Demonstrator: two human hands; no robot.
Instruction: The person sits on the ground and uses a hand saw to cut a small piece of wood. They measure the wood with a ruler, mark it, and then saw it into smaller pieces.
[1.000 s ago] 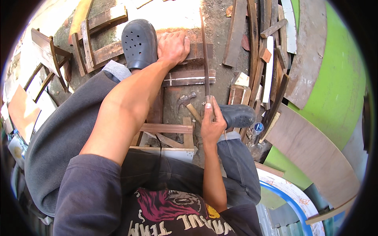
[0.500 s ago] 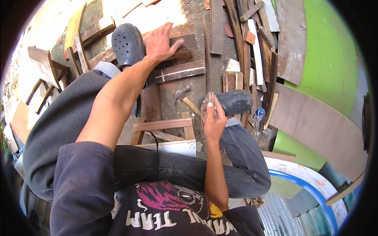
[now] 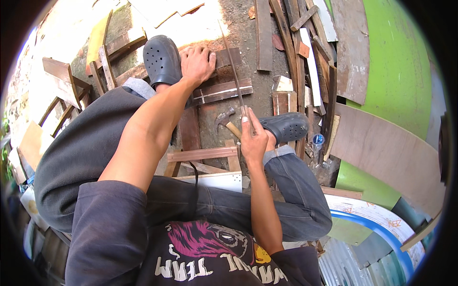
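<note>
Nearest the body, below and to the left of the right hand, a wooden frame (image 3: 202, 154) with a white panel (image 3: 219, 181) stands in front of the legs. Just left of the right hand, a claw hammer (image 3: 233, 128) lies on the ground, its handle directed toward that hand.

The right hand (image 3: 253, 139) is closed around the grip of a saw (image 3: 230, 59), thumb and forefinger laid along the grip; the grip is mostly covered. The blade extends forward from this hand, slanting left, and is seen nearly edge-on; teeth cannot be made out. It crosses the view of a marked strip (image 3: 219, 92) and, beyond it, a dark board (image 3: 227, 57). Contact with either cannot be confirmed.

The left hand (image 3: 197, 64) is placed palm down on the dark board, fingers bent and slightly apart; whether they grip its far edge cannot be determined. The left shoe (image 3: 162, 59) is immediately left of this hand.

Handling: the saw should be light, with a thin blade likely to flex sideways; hold it by the grip only. The board appears stiff and moderately heavy; bear down on its face, fingers clear of the blade.

Farther out, right of both hands, lies a timber pile (image 3: 292, 55), with a green panel (image 3: 398, 57) beyond.
</note>
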